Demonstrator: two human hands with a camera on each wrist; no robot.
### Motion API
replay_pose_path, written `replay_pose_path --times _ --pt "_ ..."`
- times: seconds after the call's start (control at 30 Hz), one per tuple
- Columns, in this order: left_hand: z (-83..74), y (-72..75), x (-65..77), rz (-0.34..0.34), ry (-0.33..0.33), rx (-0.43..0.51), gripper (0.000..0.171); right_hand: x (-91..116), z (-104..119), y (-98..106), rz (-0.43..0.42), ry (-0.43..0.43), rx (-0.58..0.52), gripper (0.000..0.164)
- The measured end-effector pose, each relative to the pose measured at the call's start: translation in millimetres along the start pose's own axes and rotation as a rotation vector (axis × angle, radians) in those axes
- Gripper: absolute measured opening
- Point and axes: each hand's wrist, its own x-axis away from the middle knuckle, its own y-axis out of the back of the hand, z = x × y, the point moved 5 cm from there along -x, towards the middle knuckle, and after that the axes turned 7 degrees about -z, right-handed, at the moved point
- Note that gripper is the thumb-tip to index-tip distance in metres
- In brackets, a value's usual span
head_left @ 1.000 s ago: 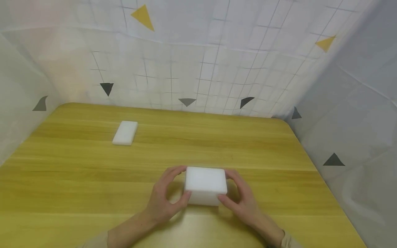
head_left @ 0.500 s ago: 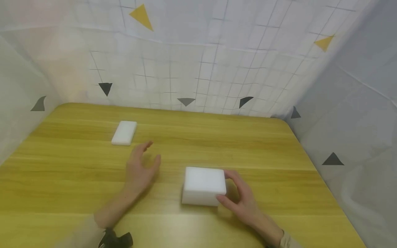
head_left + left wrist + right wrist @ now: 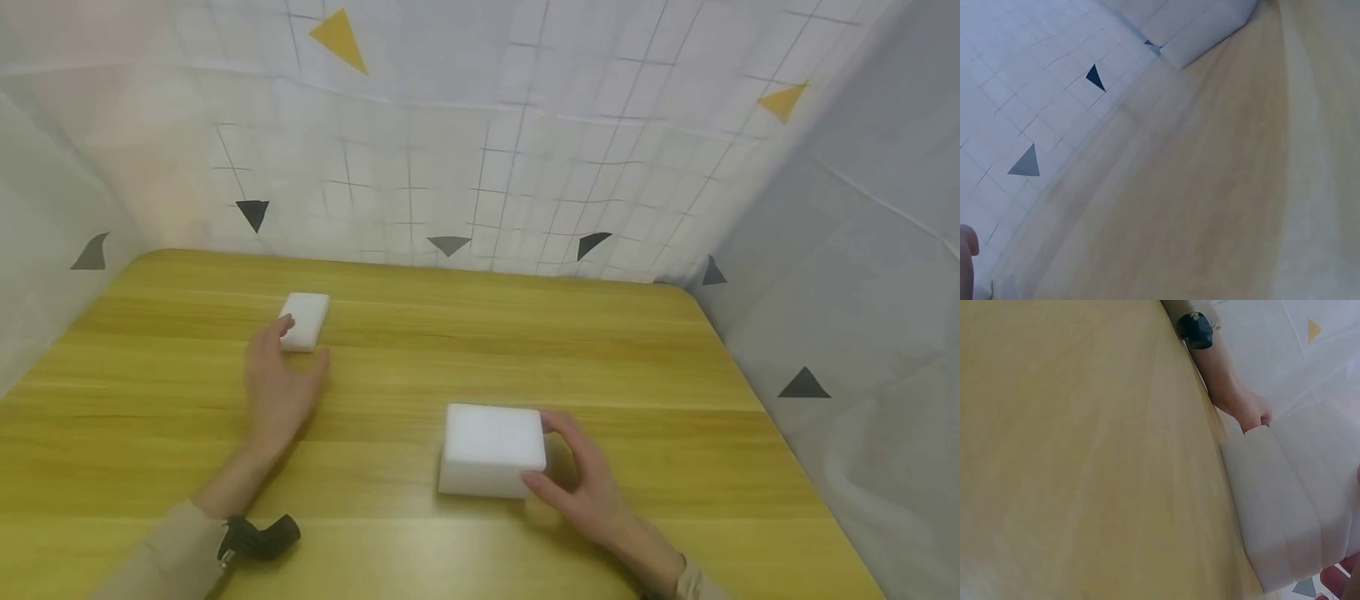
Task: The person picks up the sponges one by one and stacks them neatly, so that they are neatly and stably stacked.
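A stack of white, sponge-like slabs (image 3: 491, 450) lies on the wooden table in front of the person. At its right end the right hand (image 3: 588, 492) grips it, thumb at the front corner and fingers at the back. The right wrist view shows seams between the stacked slabs (image 3: 1266, 506), with right fingertips (image 3: 1335, 581) at their edge. Farther back on the left is a single white slab (image 3: 306, 321). The left hand (image 3: 281, 383) reaches over its near left part, fingers and thumb spread apart. A left fingertip (image 3: 967, 247) shows at the edge of the left wrist view.
The wooden table (image 3: 637, 350) has rounded far corners. White sheeting (image 3: 420, 150) with grid lines and dark and yellow triangles stands behind it, and grey sheeting (image 3: 885, 333) along the right. A black camera (image 3: 258, 537) is strapped to the left wrist.
The left hand has let go of the stack's left end and moved left and away from the body to the single slab. The right hand has stayed on the stack.
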Motion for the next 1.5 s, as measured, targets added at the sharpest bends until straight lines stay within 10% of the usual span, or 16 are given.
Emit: replay_pose_path --times 0.67,1.5 --pt "25.5 6.7 -11.1 0.166 0.273 -0.185 0.078 -0.6 0.3 1.4 -0.006 0.027 -0.009 0.069" --pt "25.9 6.9 -15.3 0.174 0.18 -0.239 0.072 -1.5 1.8 -0.3 -0.008 0.047 -0.018 0.068"
